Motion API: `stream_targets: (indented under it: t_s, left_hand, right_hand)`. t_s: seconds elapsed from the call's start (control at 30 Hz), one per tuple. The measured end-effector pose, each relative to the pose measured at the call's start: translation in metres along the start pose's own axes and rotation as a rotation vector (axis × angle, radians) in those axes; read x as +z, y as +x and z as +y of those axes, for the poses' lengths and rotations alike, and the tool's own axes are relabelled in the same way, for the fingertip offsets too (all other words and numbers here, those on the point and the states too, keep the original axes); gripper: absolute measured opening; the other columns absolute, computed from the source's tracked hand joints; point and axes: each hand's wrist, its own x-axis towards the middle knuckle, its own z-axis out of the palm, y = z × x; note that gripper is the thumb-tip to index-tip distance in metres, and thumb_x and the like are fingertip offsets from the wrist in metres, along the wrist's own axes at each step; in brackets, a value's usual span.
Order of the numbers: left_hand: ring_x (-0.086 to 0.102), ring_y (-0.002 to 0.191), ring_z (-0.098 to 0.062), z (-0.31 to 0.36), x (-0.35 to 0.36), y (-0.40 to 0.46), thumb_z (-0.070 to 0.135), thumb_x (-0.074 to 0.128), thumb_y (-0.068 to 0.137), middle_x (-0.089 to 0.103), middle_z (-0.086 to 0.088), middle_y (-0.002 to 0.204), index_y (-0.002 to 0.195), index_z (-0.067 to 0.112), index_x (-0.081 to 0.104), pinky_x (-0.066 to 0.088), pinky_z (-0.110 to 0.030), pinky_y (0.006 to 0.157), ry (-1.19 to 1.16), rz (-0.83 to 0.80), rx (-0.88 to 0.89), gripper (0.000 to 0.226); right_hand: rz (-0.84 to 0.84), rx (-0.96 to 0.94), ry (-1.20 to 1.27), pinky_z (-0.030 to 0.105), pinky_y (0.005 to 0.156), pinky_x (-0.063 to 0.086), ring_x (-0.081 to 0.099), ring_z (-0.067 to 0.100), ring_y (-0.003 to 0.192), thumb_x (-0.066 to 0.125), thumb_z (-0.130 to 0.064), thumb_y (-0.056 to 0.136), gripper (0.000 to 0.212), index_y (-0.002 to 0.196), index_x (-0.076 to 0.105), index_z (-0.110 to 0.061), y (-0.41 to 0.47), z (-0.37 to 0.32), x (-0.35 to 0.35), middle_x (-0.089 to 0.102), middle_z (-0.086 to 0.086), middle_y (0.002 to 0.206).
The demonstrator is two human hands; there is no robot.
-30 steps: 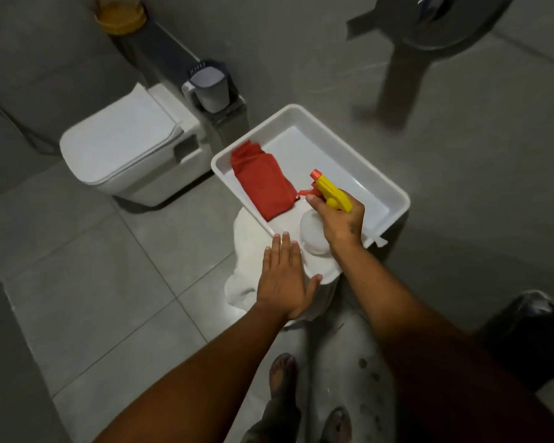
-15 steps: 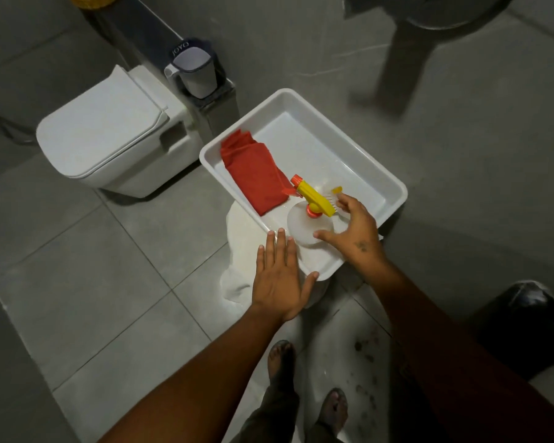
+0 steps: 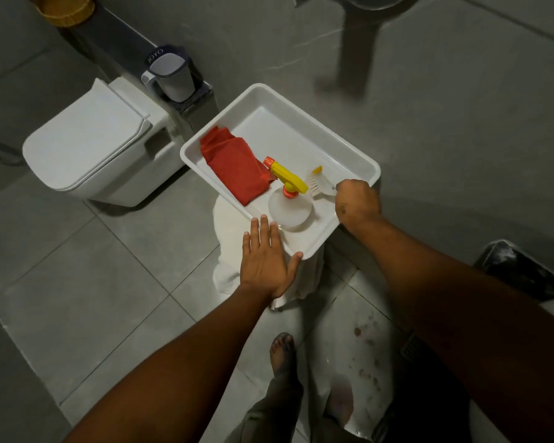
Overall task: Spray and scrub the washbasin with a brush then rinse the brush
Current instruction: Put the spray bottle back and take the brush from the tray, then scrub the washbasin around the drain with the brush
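White tray [image 3: 362, 161] on a cloth-draped stand. Right hand [image 3: 358, 203] at tray's right edge, fingers curled tight around the brush [image 3: 317, 187] handle, bristles inside the tray. Spray bottle [image 3: 289, 206] stands in tray just left of brush; red cloth [image 3: 237, 169] further left. Left hand [image 3: 266, 260] flat, fingers together, thumb touching tray's near corner.

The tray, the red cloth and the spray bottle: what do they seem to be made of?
Tray: probably smooth white plastic, with a glossy moulded rim.
Red cloth: soft matte fabric; it lies folded and creased.
Spray bottle: translucent, cloudy plastic body, with a shiny yellow and orange trigger head, likely plastic too.
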Motion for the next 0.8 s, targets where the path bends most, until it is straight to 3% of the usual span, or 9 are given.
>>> stream_targets:
  t_s: [0.2,0.33,0.5,0.63,0.7,0.8]
  left_hand:
    - [-0.002,0.152,-0.035,0.042,-0.023,-0.046,0.073,0.015,0.092,-0.001,-0.020,0.165,0.157,0.007,0.010,0.003,-0.049,0.123,-0.027,0.001,0.073,0.093]
    - [0.012,0.150,-0.034,0.116,-0.042,-0.083,0.070,0.024,0.094,0.004,-0.019,0.165,0.156,0.010,0.015,0.015,-0.046,0.121,-0.130,-0.021,0.279,0.087]
    - [0.025,0.147,-0.029,0.235,-0.051,-0.153,0.070,0.030,0.095,0.018,-0.012,0.164,0.156,0.013,0.018,0.027,-0.044,0.116,-0.248,-0.069,0.551,0.085]
    - [0.024,0.147,-0.033,0.283,-0.029,-0.212,0.067,0.040,0.094,0.009,-0.014,0.165,0.158,0.012,0.009,0.027,-0.044,0.118,-0.257,-0.171,0.575,0.090]
    - [0.021,0.147,-0.038,0.293,-0.019,-0.231,0.060,0.047,0.094,0.003,-0.020,0.164,0.156,0.004,0.010,0.023,-0.040,0.119,-0.267,-0.135,0.520,0.091]
    - [0.023,0.146,-0.041,0.296,-0.016,-0.240,0.049,0.055,0.095,0.008,-0.025,0.162,0.154,-0.001,0.013,0.023,-0.039,0.117,-0.272,-0.063,0.503,0.088]
  right_hand:
    - [0.075,0.115,0.179,0.041,0.084,0.049,0.060,0.038,0.103,0.048,-0.010,0.092,0.030,0.117,0.064,-0.012,-0.057,0.043,-0.046,0.062,0.018,0.116]
    - [0.175,0.167,0.225,0.038,0.087,0.047,0.059,0.037,0.108,0.048,-0.019,0.093,0.033,0.122,0.063,-0.023,-0.124,0.084,-0.086,0.062,0.014,0.122]
    - [0.370,0.257,0.310,0.035,0.080,0.048,0.062,0.034,0.103,0.053,-0.023,0.092,0.033,0.122,0.064,-0.031,-0.261,0.158,-0.111,0.067,0.008,0.117]
    - [0.477,0.402,0.347,0.032,0.076,0.049,0.065,0.028,0.097,0.056,-0.032,0.086,0.028,0.112,0.068,-0.033,-0.386,0.221,-0.099,0.070,-0.001,0.108]
    - [0.425,0.477,0.382,0.033,0.075,0.053,0.066,0.029,0.090,0.056,-0.037,0.082,0.025,0.101,0.071,-0.032,-0.439,0.252,-0.084,0.072,-0.001,0.099]
    - [0.164,0.510,0.422,0.031,0.073,0.052,0.066,0.029,0.091,0.052,-0.039,0.083,0.025,0.097,0.070,-0.029,-0.489,0.282,-0.049,0.071,0.001,0.099]
